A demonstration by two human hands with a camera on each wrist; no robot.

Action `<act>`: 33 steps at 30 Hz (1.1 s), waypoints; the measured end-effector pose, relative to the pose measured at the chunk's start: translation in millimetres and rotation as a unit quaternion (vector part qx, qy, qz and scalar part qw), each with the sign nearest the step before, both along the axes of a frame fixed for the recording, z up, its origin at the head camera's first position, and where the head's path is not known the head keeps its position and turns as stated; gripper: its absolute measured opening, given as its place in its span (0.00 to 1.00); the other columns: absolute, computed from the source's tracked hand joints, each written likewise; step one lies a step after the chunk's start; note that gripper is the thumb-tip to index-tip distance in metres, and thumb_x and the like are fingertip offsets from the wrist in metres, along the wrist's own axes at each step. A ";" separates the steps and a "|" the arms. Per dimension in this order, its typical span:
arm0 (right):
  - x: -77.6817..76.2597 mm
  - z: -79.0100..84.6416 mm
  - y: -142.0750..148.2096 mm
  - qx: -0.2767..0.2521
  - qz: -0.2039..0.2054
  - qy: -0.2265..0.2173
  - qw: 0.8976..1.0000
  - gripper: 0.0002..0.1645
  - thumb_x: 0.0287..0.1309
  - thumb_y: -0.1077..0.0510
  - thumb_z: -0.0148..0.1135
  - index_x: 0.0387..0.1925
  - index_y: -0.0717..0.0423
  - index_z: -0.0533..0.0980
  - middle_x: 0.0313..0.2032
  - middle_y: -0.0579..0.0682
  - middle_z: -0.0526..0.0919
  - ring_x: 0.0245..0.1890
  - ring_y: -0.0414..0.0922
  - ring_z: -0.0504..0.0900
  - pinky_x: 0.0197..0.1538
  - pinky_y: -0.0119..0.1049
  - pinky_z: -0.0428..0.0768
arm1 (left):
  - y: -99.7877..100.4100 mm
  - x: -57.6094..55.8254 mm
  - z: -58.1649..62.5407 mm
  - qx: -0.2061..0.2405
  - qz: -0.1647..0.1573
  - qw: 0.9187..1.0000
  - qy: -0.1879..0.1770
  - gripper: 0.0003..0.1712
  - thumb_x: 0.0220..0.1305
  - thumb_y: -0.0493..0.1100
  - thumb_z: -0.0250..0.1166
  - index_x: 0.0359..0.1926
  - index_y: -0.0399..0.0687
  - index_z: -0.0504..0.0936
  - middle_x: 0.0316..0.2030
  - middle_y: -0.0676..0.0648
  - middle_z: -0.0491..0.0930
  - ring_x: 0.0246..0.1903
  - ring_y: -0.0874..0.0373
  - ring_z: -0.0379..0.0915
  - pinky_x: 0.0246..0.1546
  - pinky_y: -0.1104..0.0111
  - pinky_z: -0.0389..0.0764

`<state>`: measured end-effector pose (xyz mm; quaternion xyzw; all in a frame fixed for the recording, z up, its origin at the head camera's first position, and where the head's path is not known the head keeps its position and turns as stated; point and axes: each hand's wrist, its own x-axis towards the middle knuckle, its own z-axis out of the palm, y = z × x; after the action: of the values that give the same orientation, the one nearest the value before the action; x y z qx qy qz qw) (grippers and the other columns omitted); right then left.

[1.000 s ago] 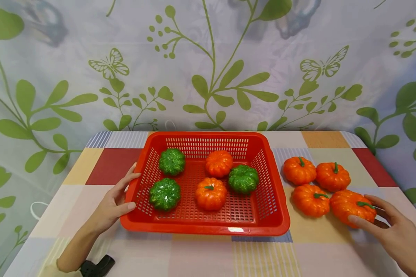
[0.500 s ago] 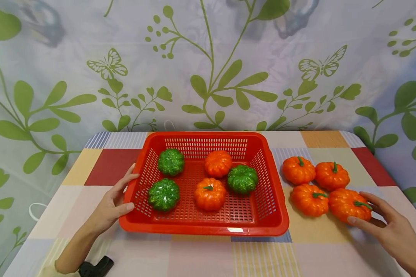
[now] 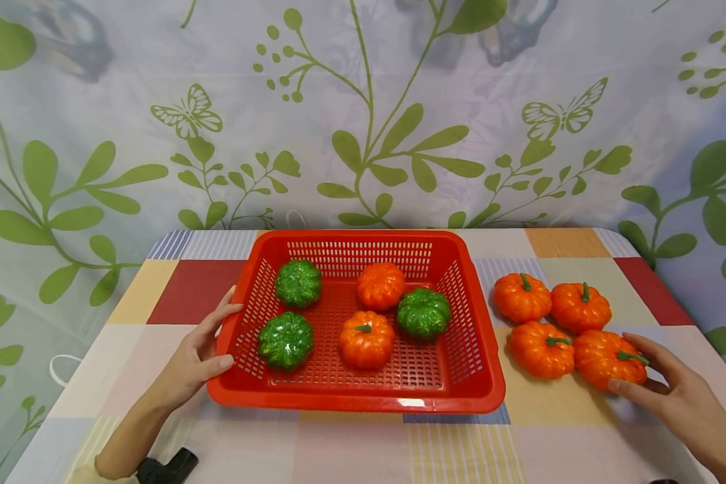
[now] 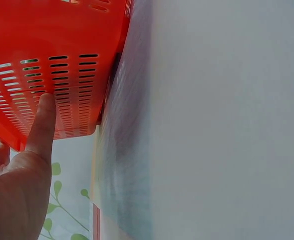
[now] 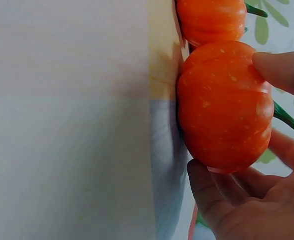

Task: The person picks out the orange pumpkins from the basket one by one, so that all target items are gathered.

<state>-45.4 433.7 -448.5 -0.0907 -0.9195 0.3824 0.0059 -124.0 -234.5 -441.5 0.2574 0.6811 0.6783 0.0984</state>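
Note:
A red plastic basket [image 3: 357, 401] holds several toy pumpkins, among them a green pumpkin [image 3: 286, 340] and an orange pumpkin [image 3: 366, 340]. At its left side my left hand [image 3: 184, 366] rests with thumb and fingers against the rim; in the left wrist view, one straight finger [image 4: 46, 115] touches the slotted outer wall. To the right of the basket, my right hand [image 3: 680, 390] holds the nearest orange pumpkin [image 3: 605, 359] with the thumb on one side and fingers on the other. The right wrist view shows this pumpkin [image 5: 226, 107] sitting on the tablecloth, its green stem upward.
Three more orange pumpkins stand clustered beside the held one: one at back left [image 3: 522, 299], one at back right [image 3: 581, 309] and one at front left [image 3: 541, 351]. A patchwork tablecloth [image 3: 351, 447] covers the table. Behind it hangs a leaf-patterned curtain [image 3: 314, 154].
My right hand and the orange pumpkin it holds have shifted slightly left and back, close against the other orange pumpkins. The left hand and basket have stayed in place.

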 end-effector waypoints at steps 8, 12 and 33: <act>-0.4 1.2 -0.8 -0.006 -0.002 -0.006 1.000 0.45 0.64 0.48 0.64 0.76 0.50 0.54 0.68 0.47 0.58 0.65 0.38 0.53 0.41 0.08 0.61 | -0.2 2.0 0.8 0.001 0.003 1.000 -0.006 0.40 0.63 0.30 0.56 0.75 0.45 0.56 0.78 0.52 0.34 0.66 0.60 0.60 0.45 0.56 0.82; -1.3 2.6 -2.8 -0.005 0.001 -0.002 1.000 0.46 0.64 0.48 0.65 0.76 0.52 0.54 0.68 0.48 0.58 0.64 0.37 0.53 0.42 0.08 0.61 | 0.8 3.2 3.2 0.003 0.003 1.000 -0.004 0.39 0.63 0.30 0.56 0.75 0.45 0.56 0.78 0.52 0.34 0.65 0.60 0.61 0.44 0.55 0.82; 8.1 2.4 -8.3 -0.020 0.001 0.076 0.997 0.40 0.59 0.58 0.70 0.70 0.51 0.65 0.55 0.22 0.64 0.53 0.20 0.58 0.43 0.08 0.64 | 2.4 1.0 3.6 0.008 -0.007 1.000 0.003 0.39 0.63 0.29 0.55 0.74 0.43 0.56 0.78 0.51 0.33 0.68 0.59 0.56 0.46 0.57 0.81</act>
<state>-37.3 425.4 -446.1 -0.0606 -0.9089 0.4060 0.0736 -123.0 -232.1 -437.9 0.2644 0.6742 0.6825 0.0990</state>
